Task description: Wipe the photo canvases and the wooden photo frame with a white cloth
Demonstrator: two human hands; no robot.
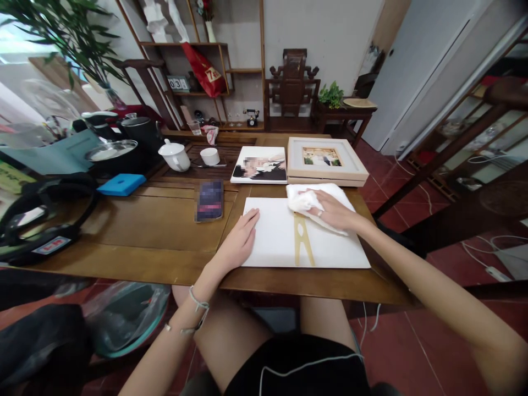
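A white flat panel (280, 242) with a tan stand strip (302, 242) down its middle lies on the wooden table (157, 231) in front of me. My left hand (239, 242) rests flat on the panel's left edge, fingers stretched out. My right hand (336, 212) presses a crumpled white cloth (303, 201) onto the panel's upper right part, fingers closed over it.
Behind the panel lie a photo print (259, 165) and a framed picture (324, 159). A phone (209, 201) lies to the left, with a white teapot (175, 155), a cup (210, 156), a blue box (121, 184), black kettles and headphones (41, 220) further left. Cables run across the red floor at right.
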